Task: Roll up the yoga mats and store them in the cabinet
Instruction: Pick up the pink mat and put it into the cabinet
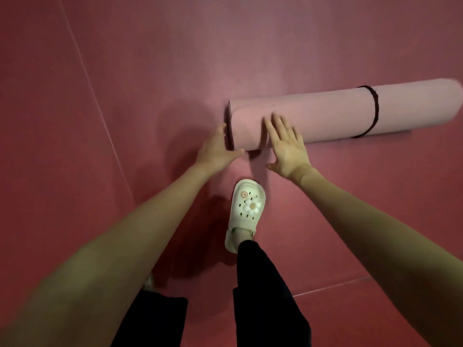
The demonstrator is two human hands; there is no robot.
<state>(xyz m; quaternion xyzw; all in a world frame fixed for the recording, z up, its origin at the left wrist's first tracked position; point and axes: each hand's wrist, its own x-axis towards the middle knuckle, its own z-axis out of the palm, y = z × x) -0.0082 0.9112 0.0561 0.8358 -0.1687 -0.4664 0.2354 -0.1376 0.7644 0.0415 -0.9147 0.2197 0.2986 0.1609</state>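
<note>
So: rolled mat (325, 113) banded one end only. Left hand (215, 146) cupping bare end, right hand (285, 144) flat on top. Keep roll tight, band near end next.

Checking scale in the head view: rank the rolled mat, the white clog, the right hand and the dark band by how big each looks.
1. rolled mat, clearly the largest
2. white clog
3. right hand, close to the clog in apparent size, so that order is unsure
4. dark band, long but very thin

Dim reddish light; soft shadows on floor (125, 71); wide-angle edge stretch; slight blur.
</note>
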